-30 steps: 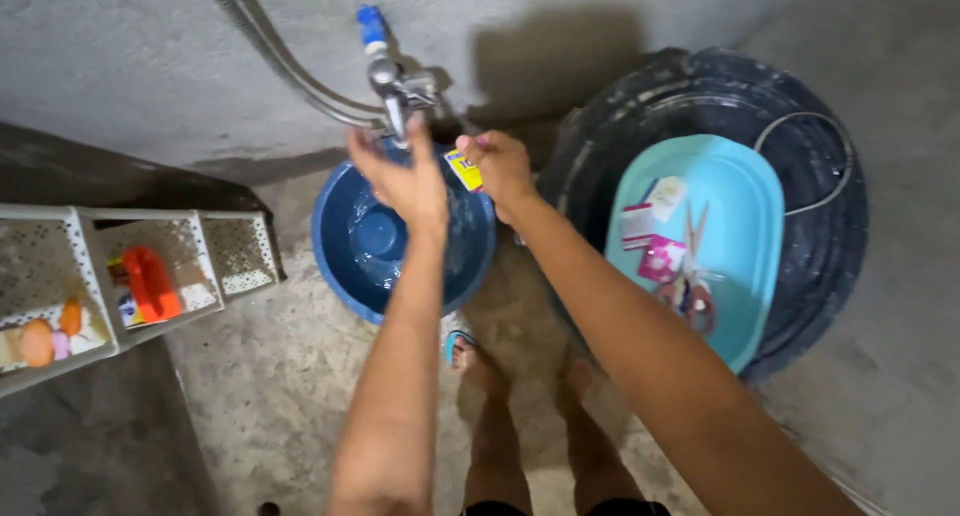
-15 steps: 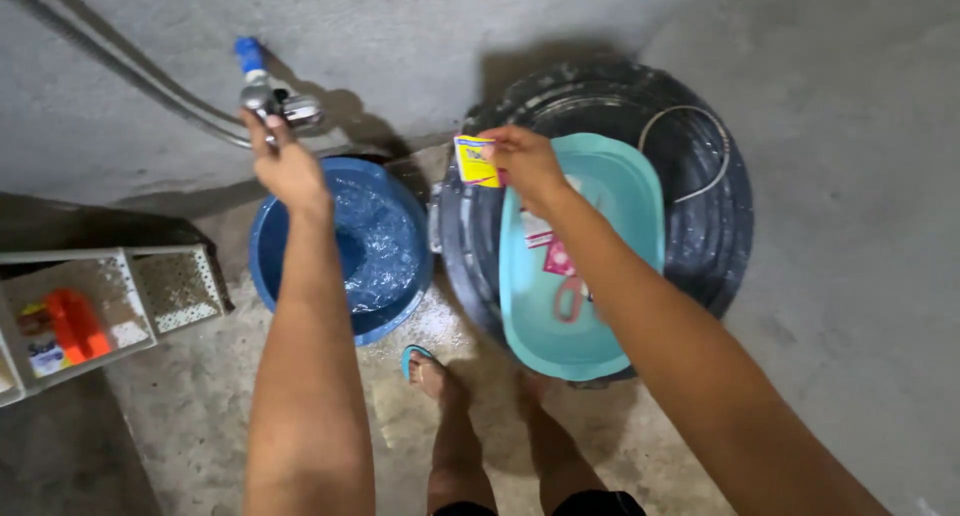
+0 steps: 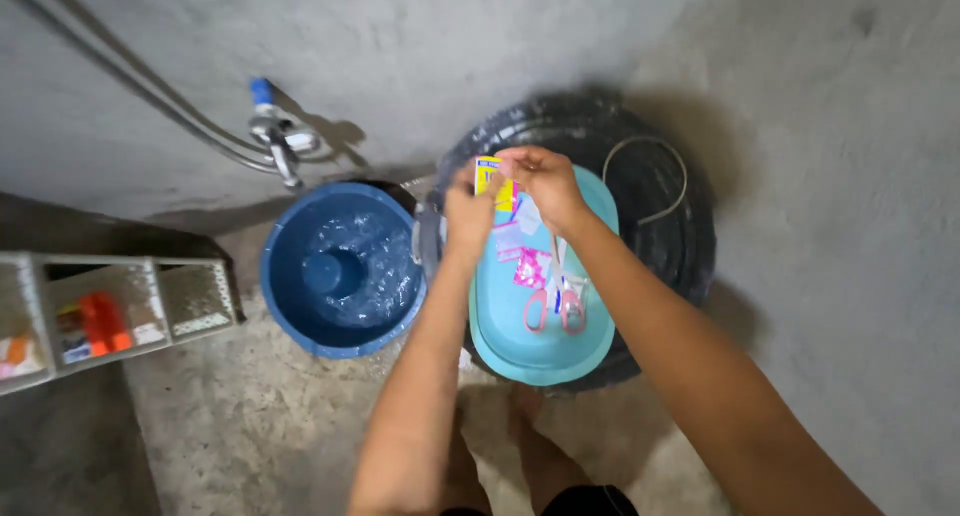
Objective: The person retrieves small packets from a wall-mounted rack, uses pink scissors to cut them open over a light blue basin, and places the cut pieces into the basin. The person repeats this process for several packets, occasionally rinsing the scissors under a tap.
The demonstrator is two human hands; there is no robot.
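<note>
Nearest the camera, the person's two forearms reach forward and meet over the turquoise basin (image 3: 500, 316). The left hand (image 3: 468, 211) and the right hand (image 3: 548, 184) are closed together on a small yellow sachet (image 3: 492, 179), fingers pinched on its edges from both sides; it is held upright in the air just above the far rim of the basin. The grip looks like a two-handed pinch, as for tearing a packet open, so the step in hand seems to be opening the sachet. Whether it is already torn cannot be told, since the fingers cover its top edge.

Below the hands, inside the basin, lie pink-handled scissors (image 3: 556, 306), a pink sachet (image 3: 528, 269) and a few other small packets, close together near the middle. The basin rests on top of a black drum (image 3: 680, 246), with a loop of wire lying on the drum's far side.

To the left, on the concrete floor, a blue bucket (image 3: 290, 316) holds rippling water. A grey perforated rack (image 3: 190, 296) stands further left, with an orange item in one compartment.

Farthest off, a tap with a blue handle (image 3: 272, 126) juts from the wall just above the bucket, a hose running away from it.

A clean tear would call for a firm, steady pinch on both sides; the scissors lie within easy reach if the packet resists
</note>
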